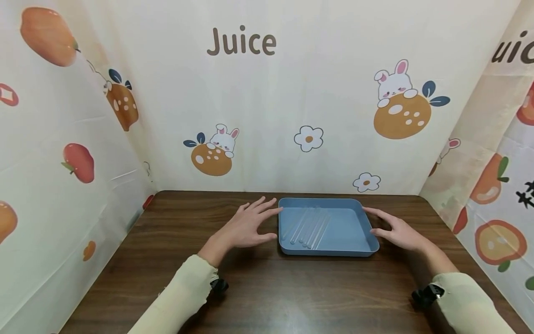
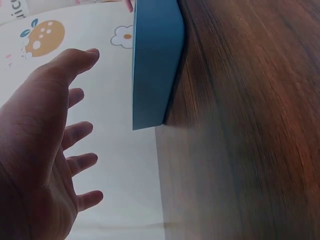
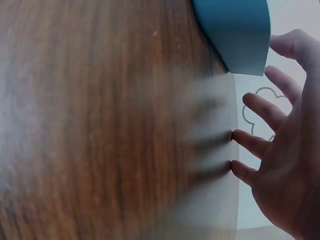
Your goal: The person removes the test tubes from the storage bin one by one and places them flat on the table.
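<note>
A blue rectangular tray [image 1: 348,227] lies on the wooden table. Inside its left half are several thin, clear tubes [image 1: 310,229] with rounded ends, lying side by side at a slant. My left hand [image 1: 248,227] is spread beside the tray's left wall, its fingertips close to the rim; in the left wrist view a gap shows between the thumb [image 2: 82,57] and the tray [image 2: 155,65]. At the right wall is my right hand [image 1: 398,231], fingers extended, with thumb and index finger at the rim. Whether they touch it, I cannot tell for sure. Neither hand holds anything.
The dark brown table [image 1: 333,292] stretches in front of the tray and to both sides. A printed curtain [image 1: 267,102] rises right behind the table's back edge, and more curtain hangs at the left and right. Dark wrist cameras [image 1: 219,286] sit at both cuffs.
</note>
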The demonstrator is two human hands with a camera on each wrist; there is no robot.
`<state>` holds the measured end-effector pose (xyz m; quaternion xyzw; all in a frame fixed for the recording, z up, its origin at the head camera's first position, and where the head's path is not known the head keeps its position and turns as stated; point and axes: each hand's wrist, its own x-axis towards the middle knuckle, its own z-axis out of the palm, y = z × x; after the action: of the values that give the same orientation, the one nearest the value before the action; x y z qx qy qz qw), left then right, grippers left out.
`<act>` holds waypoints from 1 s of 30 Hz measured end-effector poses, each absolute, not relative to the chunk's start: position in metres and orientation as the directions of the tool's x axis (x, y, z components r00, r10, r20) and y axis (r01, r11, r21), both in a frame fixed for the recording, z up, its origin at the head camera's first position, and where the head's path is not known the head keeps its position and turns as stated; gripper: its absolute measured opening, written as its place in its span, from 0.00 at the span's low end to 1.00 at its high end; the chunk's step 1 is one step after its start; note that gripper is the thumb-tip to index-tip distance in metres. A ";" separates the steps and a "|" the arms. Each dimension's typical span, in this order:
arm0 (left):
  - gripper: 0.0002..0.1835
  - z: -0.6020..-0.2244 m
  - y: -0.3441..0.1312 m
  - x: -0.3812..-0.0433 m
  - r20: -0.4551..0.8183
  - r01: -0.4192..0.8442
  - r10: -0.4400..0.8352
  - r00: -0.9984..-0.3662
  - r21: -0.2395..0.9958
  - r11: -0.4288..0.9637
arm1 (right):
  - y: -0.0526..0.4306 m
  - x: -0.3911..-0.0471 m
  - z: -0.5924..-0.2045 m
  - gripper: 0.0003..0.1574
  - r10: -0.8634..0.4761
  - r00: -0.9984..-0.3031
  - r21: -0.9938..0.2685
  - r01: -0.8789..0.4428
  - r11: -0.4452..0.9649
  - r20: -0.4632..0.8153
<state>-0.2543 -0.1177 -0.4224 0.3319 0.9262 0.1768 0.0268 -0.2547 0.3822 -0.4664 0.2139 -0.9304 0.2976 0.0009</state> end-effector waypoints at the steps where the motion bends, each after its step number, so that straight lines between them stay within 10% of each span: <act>1: 0.42 -0.423 -0.116 -0.255 0.069 0.607 0.626 -0.777 0.347 0.715 | 0.382 -0.255 -0.467 0.43 -0.396 -0.910 -0.545 -0.396 0.739 0.123; 30: 0.39 -0.409 -0.062 -0.287 0.004 0.649 0.685 -0.729 0.322 0.689 | 0.383 -0.258 -0.466 0.44 -0.433 -0.898 -0.601 -0.389 0.698 0.078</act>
<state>-0.2867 -0.0618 -0.4085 0.3636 0.9172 0.1523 0.0580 -0.2576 0.3834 -0.4657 0.2234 -0.9207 0.3181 -0.0346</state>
